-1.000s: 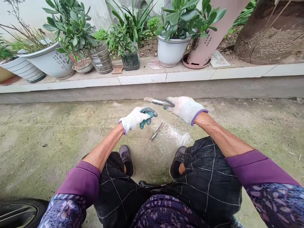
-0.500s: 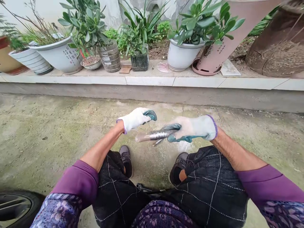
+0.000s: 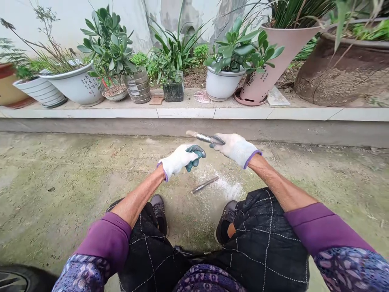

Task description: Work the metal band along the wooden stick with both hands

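Wire-wrapped stick (image 3: pixel 204 137), pale at the tip, bound with silvery wire along its middle, held up at centre frame on a slant, its near end pinched in the fingertips of the right hand (image 3: pixel 235 149); glove white knit, purple cuff, green-coated fingers. Left hand (image 3: pixel 180 159), gloved alike, half curled, fingers bent inward, holding nothing visible, just below the stick and not touching it. Short grey rod (image 3: pixel 204 185) lying on the concrete ground (image 3: pixel 60 194) below both hands, at the edge of a patch of white powder (image 3: pixel 226 187). Dark sneakers (image 3: pixel 159 213) at lower centre, either side of the rod; black quilted trousers (image 3: pixel 267 239) with white stitching, lower frame; purple sleeves (image 3: pixel 106 243) on both forearms. Tiled concrete ledge (image 3: pixel 185 113) across the frame above the hands, bearing a row of potted plants, among them a white calligraphy pot (image 3: pixel 80 87), a white pot (image 3: pixel 221 85) and a tilted pink pot (image 3: pixel 261 77). Weathered wall (image 3: pixel 73 24) along the upper left. Tyre (image 3: pixel 18 280) at the lower left corner.
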`<state>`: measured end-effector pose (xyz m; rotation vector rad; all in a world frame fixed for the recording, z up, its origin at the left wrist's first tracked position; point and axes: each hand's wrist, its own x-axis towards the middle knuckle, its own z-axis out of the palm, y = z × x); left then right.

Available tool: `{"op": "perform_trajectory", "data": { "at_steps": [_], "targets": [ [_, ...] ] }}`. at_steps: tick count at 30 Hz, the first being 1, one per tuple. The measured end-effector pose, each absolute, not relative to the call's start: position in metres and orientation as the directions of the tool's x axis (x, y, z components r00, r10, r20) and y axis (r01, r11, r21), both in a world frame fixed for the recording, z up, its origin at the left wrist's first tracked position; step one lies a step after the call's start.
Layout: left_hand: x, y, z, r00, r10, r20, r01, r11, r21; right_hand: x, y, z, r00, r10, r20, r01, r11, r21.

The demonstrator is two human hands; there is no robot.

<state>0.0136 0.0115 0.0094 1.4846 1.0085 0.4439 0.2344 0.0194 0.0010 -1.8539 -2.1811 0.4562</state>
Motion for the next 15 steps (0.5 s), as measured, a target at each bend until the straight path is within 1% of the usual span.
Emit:
{"op": "perform_trajectory", "data": {
  "at_steps": [2, 4, 5, 7, 9, 11, 13, 15],
  "targets": [
    [0.017, 0.015, 0.011, 0.552, 0.804, -0.223, 0.224, 0.115, 0.968, 0.230, 0.017, 0.007, -0.100, 0.995, 0.019, 0.804, 0.092, -0.587],
    [0.017, 0.016, 0.013, 0.533, 0.829, -0.167, 0.158, 0.097, 0.983, 0.225, 0.012, 0.017, -0.049, 0.999, -0.022, 0.619, 0.013, -0.786],
    [0.017, 0.016, 0.013, 0.517, 0.844, -0.142, 0.139, 0.081, 0.987, 0.223, 0.007, 0.022, -0.043, 0.997, -0.057, 0.516, -0.027, -0.856],
    [0.016, 0.016, 0.015, 0.491, 0.865, -0.107, 0.140, 0.043, 0.989, 0.222, -0.003, 0.033, -0.084, 0.991, -0.101, 0.346, -0.066, -0.936],
    [0.015, 0.017, 0.017, 0.482, 0.869, -0.111, 0.202, 0.013, 0.979, 0.225, -0.015, 0.042, -0.214, 0.968, -0.131, 0.251, -0.075, -0.965],
    [0.014, 0.017, 0.017, 0.518, 0.844, -0.138, 0.301, -0.029, 0.953, 0.231, -0.027, 0.045, -0.397, 0.901, -0.176, 0.251, -0.078, -0.965],
    [0.014, 0.017, 0.016, 0.570, 0.805, -0.163, 0.388, -0.089, 0.917, 0.239, -0.038, 0.043, -0.551, 0.795, -0.253, 0.349, -0.056, -0.936],
    [0.016, 0.015, 0.012, 0.603, 0.776, -0.187, 0.477, -0.163, 0.864, 0.244, -0.046, 0.034, -0.625, 0.699, -0.346, 0.511, 0.032, -0.859]
  ]
}}
